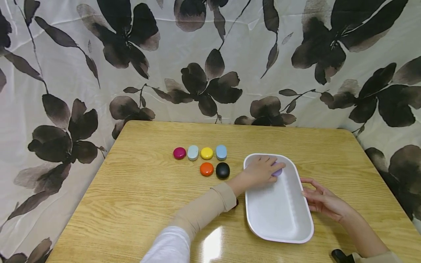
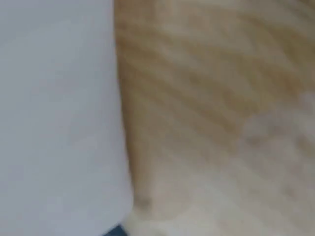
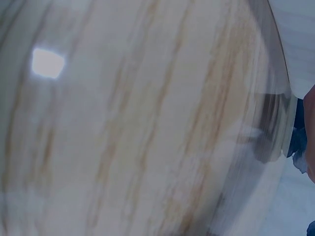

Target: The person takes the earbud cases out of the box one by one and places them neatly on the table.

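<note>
A white rectangular tray (image 1: 279, 215) lies on the right part of the table. Over its far end is my left hand (image 1: 258, 171), reaching across the tray's left rim. Its thumb and fingers are around a small purple disc (image 1: 277, 170), partly covered by them. Against the tray's outer right wall my right hand (image 1: 323, 201) rests with loosely extended fingers. In the left wrist view a blurred white surface (image 2: 54, 118) fills the left side, with no hand visible. A sliver of skin shows at the right edge of the right wrist view.
Left of the tray lie smooth rounded pieces: a magenta one (image 1: 179, 153), a pale one (image 1: 193, 153), a yellow one (image 1: 207, 153), a blue one (image 1: 221, 152), an orange one (image 1: 206, 169) and a black one (image 1: 222, 170). A floral cloth (image 1: 197, 47) hangs behind the wooden table (image 1: 131, 204).
</note>
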Demonstrator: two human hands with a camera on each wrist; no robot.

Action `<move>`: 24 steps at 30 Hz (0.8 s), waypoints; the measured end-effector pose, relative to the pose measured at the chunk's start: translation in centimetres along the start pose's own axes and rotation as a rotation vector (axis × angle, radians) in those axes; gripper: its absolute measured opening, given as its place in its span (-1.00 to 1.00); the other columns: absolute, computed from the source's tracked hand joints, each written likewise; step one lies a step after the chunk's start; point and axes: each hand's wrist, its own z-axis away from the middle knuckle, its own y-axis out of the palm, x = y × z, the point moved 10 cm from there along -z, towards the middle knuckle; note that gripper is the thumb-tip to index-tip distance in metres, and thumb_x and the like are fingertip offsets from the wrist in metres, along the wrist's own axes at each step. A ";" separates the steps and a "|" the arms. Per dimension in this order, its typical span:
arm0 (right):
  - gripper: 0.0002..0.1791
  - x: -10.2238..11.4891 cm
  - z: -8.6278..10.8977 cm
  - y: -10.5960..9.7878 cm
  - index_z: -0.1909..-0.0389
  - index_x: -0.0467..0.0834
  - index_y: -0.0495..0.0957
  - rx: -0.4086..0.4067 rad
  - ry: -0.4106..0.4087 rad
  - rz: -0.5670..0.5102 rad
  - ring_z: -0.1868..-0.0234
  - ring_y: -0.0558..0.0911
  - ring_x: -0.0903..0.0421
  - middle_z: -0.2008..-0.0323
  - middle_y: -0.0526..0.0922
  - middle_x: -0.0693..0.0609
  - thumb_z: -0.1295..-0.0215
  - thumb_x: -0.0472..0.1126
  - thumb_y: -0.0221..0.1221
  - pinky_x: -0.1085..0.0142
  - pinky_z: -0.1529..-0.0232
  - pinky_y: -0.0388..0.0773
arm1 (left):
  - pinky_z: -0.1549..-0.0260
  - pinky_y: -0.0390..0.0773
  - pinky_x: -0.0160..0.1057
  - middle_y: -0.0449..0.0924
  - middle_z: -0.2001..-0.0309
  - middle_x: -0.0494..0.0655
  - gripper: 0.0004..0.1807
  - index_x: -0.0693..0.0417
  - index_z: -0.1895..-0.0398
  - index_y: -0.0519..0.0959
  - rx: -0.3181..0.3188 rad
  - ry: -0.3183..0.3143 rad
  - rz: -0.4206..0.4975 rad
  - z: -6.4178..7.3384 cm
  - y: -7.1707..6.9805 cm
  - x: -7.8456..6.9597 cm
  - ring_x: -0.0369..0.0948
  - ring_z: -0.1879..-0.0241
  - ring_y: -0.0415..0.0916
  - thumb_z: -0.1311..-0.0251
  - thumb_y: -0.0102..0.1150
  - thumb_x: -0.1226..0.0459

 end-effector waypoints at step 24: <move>-0.50 -0.1 -0.3 0.1 -0.16 0.13 0.26 -0.014 0.005 -0.030 0.06 0.58 0.12 0.04 0.57 0.05 -0.39 -0.44 -0.30 0.17 0.13 0.54 | -0.02 0.26 -0.11 0.27 -0.09 -0.02 -0.54 -0.20 -0.20 0.26 -0.196 -0.236 -0.021 15.0 1.0 12.4 -0.09 0.01 0.28 -0.27 -0.12 -0.06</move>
